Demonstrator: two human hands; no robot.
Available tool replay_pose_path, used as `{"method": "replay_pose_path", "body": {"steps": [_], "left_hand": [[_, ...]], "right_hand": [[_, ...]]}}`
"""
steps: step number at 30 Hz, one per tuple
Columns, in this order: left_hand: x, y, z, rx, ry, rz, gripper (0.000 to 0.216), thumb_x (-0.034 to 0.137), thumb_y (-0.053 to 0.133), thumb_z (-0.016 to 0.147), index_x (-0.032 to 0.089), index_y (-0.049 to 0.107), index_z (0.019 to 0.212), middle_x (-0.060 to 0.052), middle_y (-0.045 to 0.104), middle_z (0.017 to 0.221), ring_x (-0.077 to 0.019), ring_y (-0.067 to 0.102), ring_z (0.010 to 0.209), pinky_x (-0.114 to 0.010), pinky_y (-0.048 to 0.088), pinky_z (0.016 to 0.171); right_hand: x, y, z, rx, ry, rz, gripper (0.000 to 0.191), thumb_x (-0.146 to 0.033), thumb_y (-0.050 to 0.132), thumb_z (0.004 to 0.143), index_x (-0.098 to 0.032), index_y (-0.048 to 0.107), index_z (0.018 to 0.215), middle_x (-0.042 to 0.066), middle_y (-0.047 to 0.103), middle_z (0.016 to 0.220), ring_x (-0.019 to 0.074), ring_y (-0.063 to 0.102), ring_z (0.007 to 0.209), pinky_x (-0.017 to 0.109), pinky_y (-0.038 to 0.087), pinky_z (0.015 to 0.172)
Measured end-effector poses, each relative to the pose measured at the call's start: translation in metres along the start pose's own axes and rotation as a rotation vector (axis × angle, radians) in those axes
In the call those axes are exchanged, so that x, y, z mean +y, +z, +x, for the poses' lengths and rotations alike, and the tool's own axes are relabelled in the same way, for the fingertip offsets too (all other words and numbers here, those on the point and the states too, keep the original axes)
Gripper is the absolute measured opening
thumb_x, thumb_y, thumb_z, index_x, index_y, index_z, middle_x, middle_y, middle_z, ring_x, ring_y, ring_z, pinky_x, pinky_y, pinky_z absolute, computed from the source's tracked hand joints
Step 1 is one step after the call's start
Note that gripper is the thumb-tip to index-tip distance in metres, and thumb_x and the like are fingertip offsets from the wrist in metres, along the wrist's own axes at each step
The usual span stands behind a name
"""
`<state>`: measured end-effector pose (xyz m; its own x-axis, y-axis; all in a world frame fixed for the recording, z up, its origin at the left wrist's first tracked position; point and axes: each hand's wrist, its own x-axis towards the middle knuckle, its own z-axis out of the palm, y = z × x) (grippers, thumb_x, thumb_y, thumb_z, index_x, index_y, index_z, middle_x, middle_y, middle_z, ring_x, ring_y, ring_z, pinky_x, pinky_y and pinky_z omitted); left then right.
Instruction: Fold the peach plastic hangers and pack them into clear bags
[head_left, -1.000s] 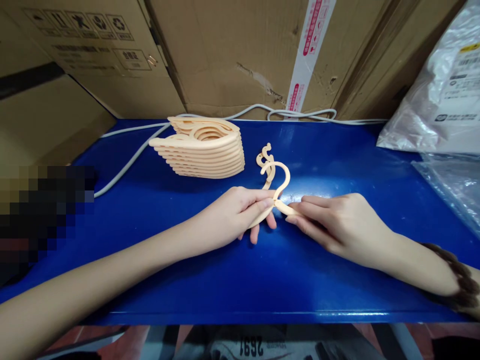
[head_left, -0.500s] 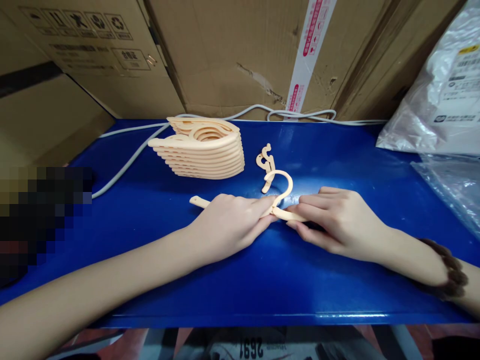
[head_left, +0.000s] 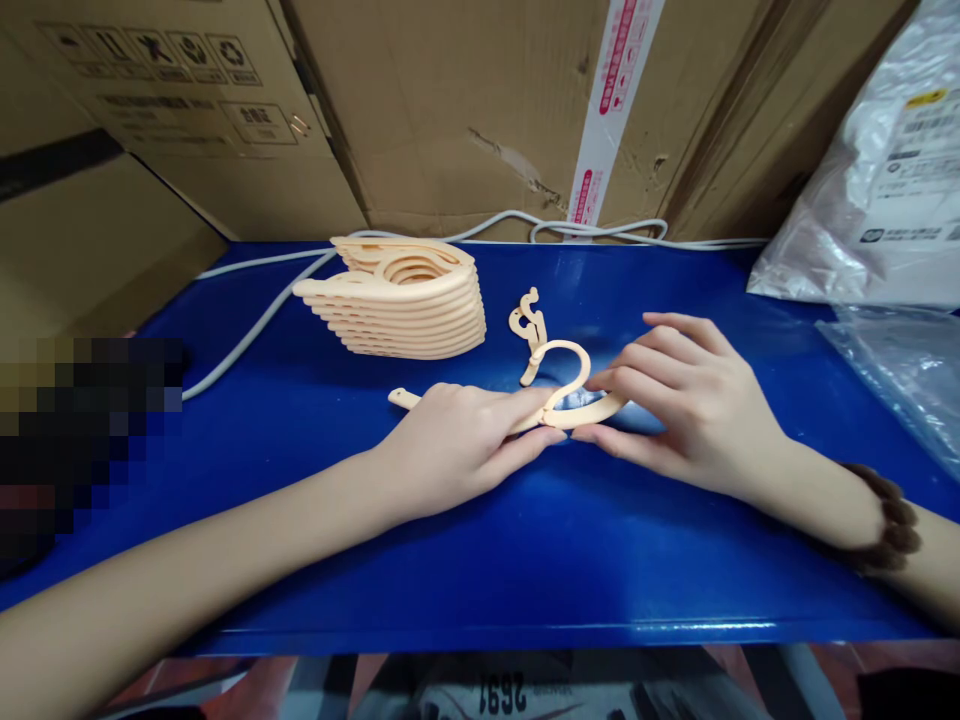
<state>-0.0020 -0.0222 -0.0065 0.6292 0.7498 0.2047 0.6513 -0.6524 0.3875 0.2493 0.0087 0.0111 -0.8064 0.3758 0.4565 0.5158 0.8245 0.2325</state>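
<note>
A peach plastic folding hanger [head_left: 570, 380] lies on the blue table [head_left: 525, 560], its hook curving up between my hands. My left hand [head_left: 465, 440] lies over its left arm, fingers closed round it; the arm's tip sticks out at the far side of the hand. My right hand [head_left: 682, 410] pinches the hanger's right arm between thumb and forefinger, the other fingers spread above. A stack of folded peach hangers [head_left: 405, 300] stands behind my left hand. Loose peach hooks [head_left: 527, 325] lie just beyond the held hanger.
Cardboard boxes [head_left: 465, 110] wall off the back and left. A white cable [head_left: 255, 325] runs along the table's back edge. Plastic-wrapped packages [head_left: 877, 200] lie at the right. A pixelated dark patch covers the left edge.
The hanger's arms have been swung apart from folded to spread out flat. My right hand has lifted its fingers and moved slightly back; my left hand slid along the left arm.
</note>
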Motion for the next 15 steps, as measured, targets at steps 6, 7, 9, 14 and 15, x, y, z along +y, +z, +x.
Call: {"method": "replay_pose_path", "body": {"steps": [6,7,9,14,15], "left_hand": [[0.0,-0.0001,-0.0006,0.02,0.043,0.05,0.032,0.039,0.049,0.106,0.019,0.069,0.12,0.001,0.076,0.08,-0.0142,0.064,0.058,-0.025,0.029,0.052],[0.0001,0.0002,-0.0008,0.016,0.04,0.053,0.032,0.04,0.049,0.106,0.019,0.069,0.12,0.001,0.076,0.081,-0.0146,0.065,0.059,-0.025,0.029,0.052],[0.0002,0.0008,-0.0008,0.009,0.022,0.063,0.032,0.041,0.05,0.106,0.019,0.071,0.116,0.001,0.075,0.078,-0.0148,0.064,0.057,-0.025,0.028,0.052],[-0.0006,0.0007,0.0004,0.02,0.002,0.081,0.033,0.044,0.05,0.105,0.02,0.072,0.111,0.003,0.067,0.063,-0.0147,0.057,0.049,-0.025,0.023,0.05],[-0.0007,0.0003,0.0005,0.024,0.002,0.084,0.033,0.044,0.05,0.105,0.02,0.072,0.111,0.003,0.066,0.062,-0.0148,0.057,0.048,-0.025,0.023,0.049]], "right_hand": [[0.0062,-0.0037,-0.0023,0.029,0.078,0.012,0.035,-0.049,0.05,0.103,-0.019,0.069,0.103,0.008,0.073,0.099,0.0246,0.064,0.095,0.047,0.043,0.104],[0.0061,-0.0047,-0.0024,0.042,0.098,0.015,0.034,-0.047,0.049,0.103,-0.02,0.069,0.104,0.009,0.073,0.101,0.0248,0.064,0.096,0.047,0.043,0.103],[0.0051,-0.0064,-0.0024,0.079,0.138,0.007,0.031,-0.044,0.05,0.103,-0.021,0.07,0.105,0.008,0.074,0.1,0.0248,0.064,0.095,0.047,0.042,0.102],[0.0012,-0.008,-0.0011,0.106,0.17,-0.008,0.021,-0.034,0.055,0.101,-0.02,0.071,0.103,0.005,0.073,0.085,0.0198,0.061,0.077,0.04,0.042,0.081],[0.0006,-0.0076,-0.0006,0.097,0.156,0.006,0.019,-0.031,0.056,0.101,-0.019,0.071,0.103,0.004,0.072,0.082,0.0184,0.06,0.073,0.038,0.041,0.075]]}}
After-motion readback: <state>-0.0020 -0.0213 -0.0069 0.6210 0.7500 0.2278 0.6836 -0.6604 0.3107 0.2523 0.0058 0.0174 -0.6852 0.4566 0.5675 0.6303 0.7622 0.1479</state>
